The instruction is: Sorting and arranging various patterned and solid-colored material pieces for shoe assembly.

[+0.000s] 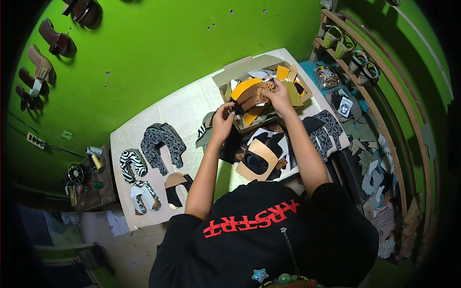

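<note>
A shallow cardboard box (229, 66) on the white table holds a heap of cut shoe pieces in yellow, black, olive and leopard print. My right hand (280, 99) is closed on a leopard-print piece (264, 90) over the box. At the box's near left corner my left hand (223, 123) has its fingers bent round the end of a black cut piece (237, 109). A brown piece (247, 102) and a yellow piece (246, 88) lie between the two hands. Below the box is a pile with a tan and black cut piece (260, 154) on top.
On the table's left lie stacks of black-and-grey patterned pieces (163, 144) and zebra-print pieces (133, 165). Another patterned stack (326, 134) lies right of my right forearm. A wooden rack (379, 45) with small shoes stands at the right, above fabric scraps (372, 177).
</note>
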Tool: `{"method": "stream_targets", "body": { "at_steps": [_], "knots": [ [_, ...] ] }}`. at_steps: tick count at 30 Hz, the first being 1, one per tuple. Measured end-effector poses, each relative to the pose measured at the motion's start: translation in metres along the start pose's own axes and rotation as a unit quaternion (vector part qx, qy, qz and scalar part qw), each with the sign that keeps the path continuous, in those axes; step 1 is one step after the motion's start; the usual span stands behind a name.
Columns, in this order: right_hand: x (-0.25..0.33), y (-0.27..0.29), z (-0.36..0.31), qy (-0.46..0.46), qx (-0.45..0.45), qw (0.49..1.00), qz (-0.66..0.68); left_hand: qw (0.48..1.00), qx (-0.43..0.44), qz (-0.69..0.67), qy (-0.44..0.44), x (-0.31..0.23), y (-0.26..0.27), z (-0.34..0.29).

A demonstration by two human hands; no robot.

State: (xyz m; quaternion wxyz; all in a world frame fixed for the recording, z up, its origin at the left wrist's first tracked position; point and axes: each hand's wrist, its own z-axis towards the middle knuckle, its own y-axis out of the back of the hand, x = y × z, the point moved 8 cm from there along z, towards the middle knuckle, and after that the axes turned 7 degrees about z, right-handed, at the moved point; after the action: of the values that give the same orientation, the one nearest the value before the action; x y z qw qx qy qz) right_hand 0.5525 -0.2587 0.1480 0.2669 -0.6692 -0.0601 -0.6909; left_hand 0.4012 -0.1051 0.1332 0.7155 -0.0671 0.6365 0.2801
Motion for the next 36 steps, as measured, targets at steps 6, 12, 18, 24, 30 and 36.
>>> {"method": "stream_targets", "body": {
  "at_steps": [6,12,18,24,30,36],
  "knots": [
    [0.071,0.002,0.017,0.064,0.018,0.972,0.226,0.990,-0.006,0.143,-0.014,-0.006,0.008,0.012],
    [0.108,0.007,0.021,0.070,0.048,0.951,0.296,0.979,-0.034,0.188,-0.071,0.002,0.014,0.023],
    [0.124,0.017,0.019,0.073,0.050,0.943,0.322,0.946,-0.033,0.320,-0.030,-0.016,-0.005,0.018],
    [0.124,0.003,0.014,0.033,0.103,0.912,0.395,0.990,0.020,0.133,-0.028,-0.019,-0.028,0.026],
    [0.085,-0.011,0.003,-0.049,0.209,0.840,0.498,0.870,0.216,-0.416,0.156,-0.028,-0.093,0.004],
    [0.037,0.012,-0.018,-0.096,0.181,0.829,0.521,0.853,0.178,-0.476,0.120,-0.050,-0.079,0.003]
  ]
}}
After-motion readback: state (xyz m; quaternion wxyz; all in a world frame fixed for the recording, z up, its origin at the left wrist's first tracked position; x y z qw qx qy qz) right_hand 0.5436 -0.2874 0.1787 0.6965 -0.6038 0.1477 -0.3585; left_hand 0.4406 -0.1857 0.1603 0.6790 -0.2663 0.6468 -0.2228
